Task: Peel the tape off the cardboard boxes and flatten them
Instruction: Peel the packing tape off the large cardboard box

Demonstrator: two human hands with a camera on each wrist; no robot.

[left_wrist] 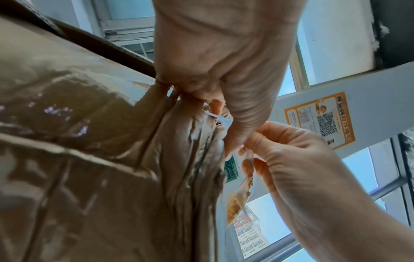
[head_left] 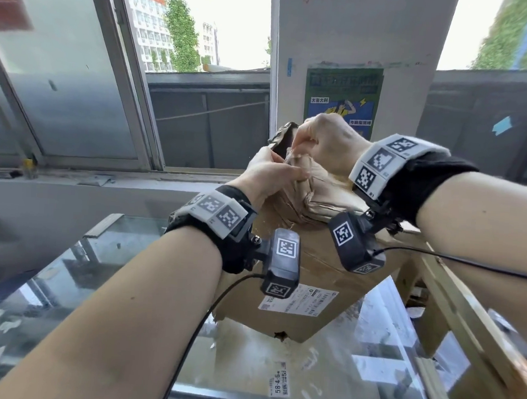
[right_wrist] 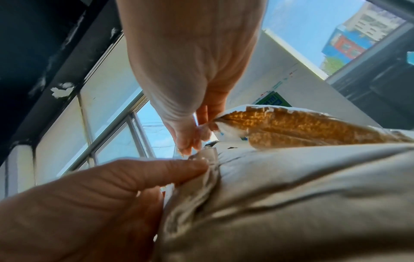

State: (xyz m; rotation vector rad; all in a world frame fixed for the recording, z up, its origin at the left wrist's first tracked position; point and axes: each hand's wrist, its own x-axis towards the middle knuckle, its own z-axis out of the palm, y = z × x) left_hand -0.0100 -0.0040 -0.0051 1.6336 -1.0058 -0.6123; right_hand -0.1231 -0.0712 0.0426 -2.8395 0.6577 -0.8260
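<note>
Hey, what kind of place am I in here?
Probably an upper-floor room or workshop beside a window: sliding aluminium window frame, green poster on a white pillar, taped brown cardboard box on a glass-topped table.

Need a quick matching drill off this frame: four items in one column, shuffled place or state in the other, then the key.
Items
1. brown cardboard box
2. crumpled clear packing tape
3. white shipping label
4. green and blue poster

Places or states
A. stuck to the white pillar behind the hands
B. pinched by left hand and right hand
C. stands tilted on the glass tabletop
D. stuck on the box's near side face

Pairs: 1-C, 2-B, 3-D, 4-A
</note>
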